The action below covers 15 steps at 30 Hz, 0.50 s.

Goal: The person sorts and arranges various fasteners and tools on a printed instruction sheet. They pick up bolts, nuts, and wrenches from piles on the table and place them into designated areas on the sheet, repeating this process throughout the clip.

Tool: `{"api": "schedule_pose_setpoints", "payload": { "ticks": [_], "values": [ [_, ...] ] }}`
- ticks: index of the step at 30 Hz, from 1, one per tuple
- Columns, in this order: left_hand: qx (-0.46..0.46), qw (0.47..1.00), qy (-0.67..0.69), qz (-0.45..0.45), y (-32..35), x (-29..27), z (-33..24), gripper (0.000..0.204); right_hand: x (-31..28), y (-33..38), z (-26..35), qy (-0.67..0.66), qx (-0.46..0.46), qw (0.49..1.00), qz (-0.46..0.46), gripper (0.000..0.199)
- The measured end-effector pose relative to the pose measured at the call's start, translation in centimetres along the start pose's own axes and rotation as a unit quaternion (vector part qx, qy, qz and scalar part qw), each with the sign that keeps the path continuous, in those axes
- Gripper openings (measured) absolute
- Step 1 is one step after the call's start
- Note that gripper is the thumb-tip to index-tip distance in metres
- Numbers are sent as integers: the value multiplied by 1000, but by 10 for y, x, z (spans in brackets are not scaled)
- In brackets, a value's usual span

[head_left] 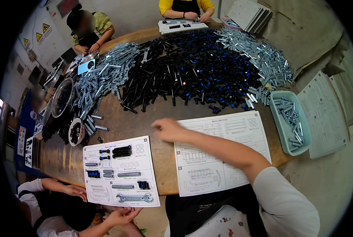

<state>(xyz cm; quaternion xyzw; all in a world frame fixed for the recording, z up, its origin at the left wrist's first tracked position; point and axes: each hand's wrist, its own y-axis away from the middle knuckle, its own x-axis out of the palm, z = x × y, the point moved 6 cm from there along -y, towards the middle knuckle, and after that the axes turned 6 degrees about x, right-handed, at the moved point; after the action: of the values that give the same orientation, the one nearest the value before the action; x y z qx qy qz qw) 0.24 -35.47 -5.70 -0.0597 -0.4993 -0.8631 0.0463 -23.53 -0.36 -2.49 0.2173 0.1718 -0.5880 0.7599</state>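
White sleeve fabric and a dark apron fill the lower right of the frame, and from there the right hand (167, 129) is stretched across the brown wooden table (117, 122) to the centre of the picture. Its fingers are seen loosely curled and pointing left, with nothing visibly held in them; the palm side is hidden, so a small part inside cannot be ruled out. The hand rests at the upper left corner of the white printed parts sheet without parts on it (220, 152), which lies beneath the forearm and reaches to the table's near edge. The left hand is not seen. Just above the fingers a strip of bare table is left open, and beyond it the large heap of black bolts with blue tips (192, 75) is spread across the upper centre, well within the hand's line. A heap of silver bolts (259, 59) lies at the upper right, and a pale teal plastic tray holding silver bolts (282, 130) sits at the right edge of the table. To the lower left, a second white parts sheet laid out with bolts and a wrench (121, 173) overhangs the near edge, where another person's hands (121, 215) are seen. More people are seated at the upper edge.
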Motion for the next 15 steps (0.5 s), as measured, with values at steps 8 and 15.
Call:
{"api": "schedule_pose_setpoints", "payload": {
  "ticks": [8, 15],
  "values": [
    [233, 606, -760, -13, -135, -117, 42, 45, -151, 2, -74, 386, 121, 880, -248, 35],
    [272, 412, -863, 106, -90, -48, 127, 43, -164, 0, -103, 275, 158, 917, -240, 54]
  ]
}}
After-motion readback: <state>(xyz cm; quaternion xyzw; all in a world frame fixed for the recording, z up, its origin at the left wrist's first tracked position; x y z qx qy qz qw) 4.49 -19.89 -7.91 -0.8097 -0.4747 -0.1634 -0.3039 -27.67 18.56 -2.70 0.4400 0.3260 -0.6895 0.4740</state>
